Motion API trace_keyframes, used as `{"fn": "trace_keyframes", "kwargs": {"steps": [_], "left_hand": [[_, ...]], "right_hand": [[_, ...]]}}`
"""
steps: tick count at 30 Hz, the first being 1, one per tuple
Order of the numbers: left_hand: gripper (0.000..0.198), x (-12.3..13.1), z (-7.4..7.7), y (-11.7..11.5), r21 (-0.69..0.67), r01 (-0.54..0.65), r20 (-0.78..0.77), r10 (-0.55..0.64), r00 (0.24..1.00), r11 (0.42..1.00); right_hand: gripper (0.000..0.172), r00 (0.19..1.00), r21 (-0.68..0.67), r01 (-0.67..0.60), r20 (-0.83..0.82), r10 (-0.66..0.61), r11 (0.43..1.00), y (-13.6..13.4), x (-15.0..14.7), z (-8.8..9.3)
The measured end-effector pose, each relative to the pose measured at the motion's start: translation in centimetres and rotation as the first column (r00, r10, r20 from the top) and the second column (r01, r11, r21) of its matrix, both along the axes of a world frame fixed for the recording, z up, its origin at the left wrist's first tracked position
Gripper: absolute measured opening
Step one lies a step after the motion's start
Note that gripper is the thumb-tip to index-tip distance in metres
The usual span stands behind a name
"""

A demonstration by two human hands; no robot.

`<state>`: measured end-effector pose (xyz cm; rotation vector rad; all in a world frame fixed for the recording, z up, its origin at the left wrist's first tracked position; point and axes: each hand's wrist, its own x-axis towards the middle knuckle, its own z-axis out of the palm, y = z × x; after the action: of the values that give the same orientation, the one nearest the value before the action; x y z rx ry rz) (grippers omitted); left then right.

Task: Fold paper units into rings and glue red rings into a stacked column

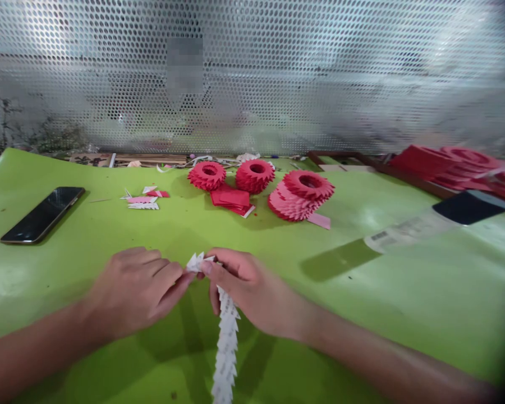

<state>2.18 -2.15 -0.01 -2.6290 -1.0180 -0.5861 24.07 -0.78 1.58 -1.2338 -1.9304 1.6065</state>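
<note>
A chain of interlocked folded white paper pieces [226, 342] with printed marks hangs down from my right hand [252, 292]. My right thumb and fingers are closed on its upper part. At the chain's top end, my left hand [141, 286] pinches the tip between thumb and forefinger, its other fingers curled in. Just beyond my hands lies a stack of red paper slips [231, 198]. Behind it stand two red folded-paper rings [207, 175], and to the right a taller pink and red folded-paper ring stack [301, 195]. Small folded paper pieces [145, 199] lie to the left.
A black phone [42, 215] lies at the left on the green table cover [353, 336]. On the right is a clear bottle [412, 230] with a dark end, lying on its side. Red material [450, 168] fills a tray at the far right. A perforated metal screen [252, 73] rises behind.
</note>
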Motion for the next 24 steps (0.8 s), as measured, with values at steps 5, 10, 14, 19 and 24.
{"fn": "trace_keyframes", "kwargs": {"steps": [5,10,14,19,24], "left_hand": [[0.03,-0.2,-0.2,0.1,-0.274,-0.078,0.16,0.126,0.979,0.959],[0.024,-0.2,-0.5,0.1,-0.279,-0.055,0.199,0.114,0.973,0.959],[0.027,-0.4,-0.7,0.1,-0.191,-0.057,0.223,0.1,0.97,0.98],[0.023,-0.3,-0.6,0.2,-0.204,-0.01,0.227,0.057,0.972,0.979],[0.027,-0.2,-0.4,0.0,-0.18,0.078,0.202,-0.041,0.979,0.981]], "right_hand": [[0.038,0.998,-0.049,-0.036,-0.044,0.034,0.998,0.3,0.4,-0.1],[0.039,0.998,-0.043,0.007,-0.054,-0.01,0.999,0.7,0.7,-0.2],[0.034,0.999,-0.03,0.012,-0.029,-0.013,0.999,0.8,0.6,-0.2],[0.043,0.999,-0.006,-0.006,0.033,0.006,1.0,0.9,0.8,0.0],[0.049,0.991,0.01,-0.074,0.109,0.072,0.997,1.1,1.2,0.4]]}}
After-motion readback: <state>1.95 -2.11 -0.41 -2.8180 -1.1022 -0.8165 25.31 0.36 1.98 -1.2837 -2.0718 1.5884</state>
